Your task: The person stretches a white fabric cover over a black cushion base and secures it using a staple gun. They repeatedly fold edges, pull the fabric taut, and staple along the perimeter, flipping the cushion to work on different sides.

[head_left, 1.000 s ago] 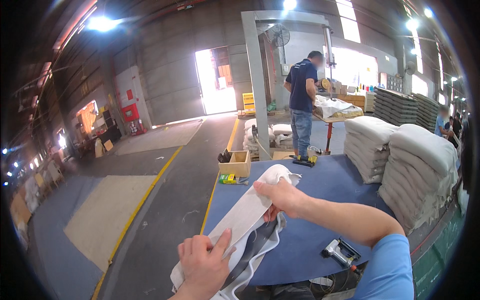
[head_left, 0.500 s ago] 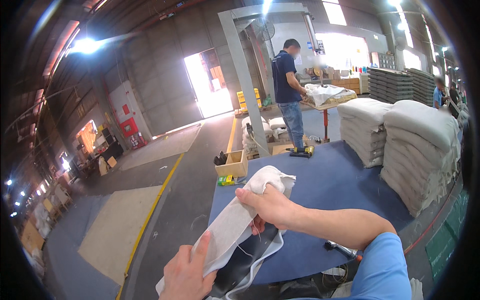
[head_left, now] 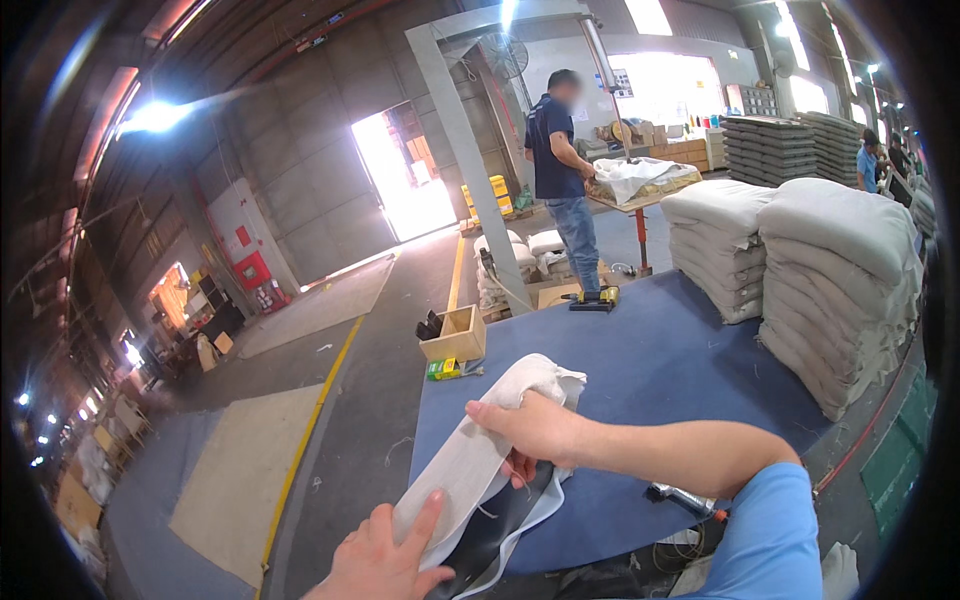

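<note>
Right hand, mine [head_left: 535, 425]: grasping, thumb pressed on top, fingertips showing at the near edge of a pale grey fabric-covered strip [head_left: 465, 455], close to its rounded far end.
Left hand, mine [head_left: 378, 562]: laid on the strip's lower part, index finger stretched along the cloth, thumb set apart; whether its fingers clamp underneath, I cannot tell.
Strip: one, held slanting in front of me, lower end hidden by my left hand; dark panel [head_left: 490, 537] alongside, with a pale wavy edging.
Table: one, blue-topped [head_left: 640, 370], beneath and beyond the strip.
Silver tool [head_left: 685, 500]: one, on the table's near side, partly covered by my right arm.
Small green-and-yellow carton [head_left: 442, 369]: one, at the table's far left corner, just beside an open wooden box [head_left: 456, 343] with black items.
Yellow-and-black tool [head_left: 594, 299]: one, at the far edge.
Pale padded pieces [head_left: 840, 290]: two stacks, right.
Co-worker [head_left: 560, 180]: one, dark shirt, standing beyond at another table.
</note>
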Demonstrator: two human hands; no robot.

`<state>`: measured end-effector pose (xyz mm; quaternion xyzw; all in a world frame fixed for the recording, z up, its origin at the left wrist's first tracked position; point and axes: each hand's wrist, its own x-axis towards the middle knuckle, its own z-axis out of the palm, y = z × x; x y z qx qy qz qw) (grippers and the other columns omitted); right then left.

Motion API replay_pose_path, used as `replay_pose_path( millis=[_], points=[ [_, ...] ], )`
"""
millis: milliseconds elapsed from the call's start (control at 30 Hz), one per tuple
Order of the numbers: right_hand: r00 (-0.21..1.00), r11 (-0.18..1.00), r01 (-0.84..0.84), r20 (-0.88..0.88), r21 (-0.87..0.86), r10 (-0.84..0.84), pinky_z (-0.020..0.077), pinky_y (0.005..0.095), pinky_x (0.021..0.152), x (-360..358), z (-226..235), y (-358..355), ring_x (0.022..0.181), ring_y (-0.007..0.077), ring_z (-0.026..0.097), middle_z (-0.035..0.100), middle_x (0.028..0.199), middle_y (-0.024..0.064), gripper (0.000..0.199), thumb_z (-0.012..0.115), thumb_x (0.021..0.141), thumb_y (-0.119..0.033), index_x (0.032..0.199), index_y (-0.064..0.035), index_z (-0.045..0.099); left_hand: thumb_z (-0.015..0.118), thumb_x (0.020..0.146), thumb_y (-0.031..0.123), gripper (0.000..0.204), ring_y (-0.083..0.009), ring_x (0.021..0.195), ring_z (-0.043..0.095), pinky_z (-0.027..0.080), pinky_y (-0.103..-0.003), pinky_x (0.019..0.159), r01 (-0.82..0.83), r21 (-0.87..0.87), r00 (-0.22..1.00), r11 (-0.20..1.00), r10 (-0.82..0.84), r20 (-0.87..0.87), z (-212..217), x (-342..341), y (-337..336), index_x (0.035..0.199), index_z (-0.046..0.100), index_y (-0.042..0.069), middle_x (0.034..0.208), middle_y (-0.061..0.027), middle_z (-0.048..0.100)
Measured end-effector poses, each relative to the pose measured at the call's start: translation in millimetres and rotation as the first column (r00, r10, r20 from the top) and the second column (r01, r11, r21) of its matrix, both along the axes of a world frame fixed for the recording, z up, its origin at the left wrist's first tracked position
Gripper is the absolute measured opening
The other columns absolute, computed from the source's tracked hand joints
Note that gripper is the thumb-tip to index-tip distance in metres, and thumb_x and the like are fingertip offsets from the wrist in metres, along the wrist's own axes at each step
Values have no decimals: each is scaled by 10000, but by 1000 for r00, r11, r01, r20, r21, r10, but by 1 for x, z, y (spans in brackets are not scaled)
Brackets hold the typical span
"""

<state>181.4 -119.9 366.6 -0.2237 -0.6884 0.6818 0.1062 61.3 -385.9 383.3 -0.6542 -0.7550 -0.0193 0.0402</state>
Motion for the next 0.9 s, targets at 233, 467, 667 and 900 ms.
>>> replay_pose_path(
  millis=[233,467,667,900],
  points=[
    [970,997,54,-242,56,-39,520,292,407,-2,-23,-5,446,164,616,584,583,59,604,496,1136,-502,864,19,637,563,1099,470,504,-340,1163,715,552,-414,1026,304,-259,931,917,-229,283,93,-51,77,1380,697,74,1298,-194,704],
    [895,988,144,-434,63,-102,468,298,382,-12,-44,-11,422,147,568,533,555,38,591,471,1148,-491,842,-3,606,461,1158,469,515,-156,1082,672,542,-334,966,231,155,656,961,-271,705,54,-82,253,1405,671,68,1172,-90,735],
    [879,995,34,-477,93,14,524,340,537,-27,-73,-1,528,179,622,579,602,50,528,485,1149,-466,923,-17,645,300,1155,601,683,-175,1115,631,479,-366,1040,102,150,412,983,-179,894,-18,-66,321,1554,537,99,1196,-95,721],
    [575,968,212,-818,136,-11,517,394,1029,-59,-107,-7,1179,257,636,660,1228,137,596,660,1078,-319,1499,42,441,220,1167,570,713,-241,1237,607,406,-419,1154,127,310,489,942,-331,807,-14,-62,293,1680,329,86,1287,-141,692]
  ],
)
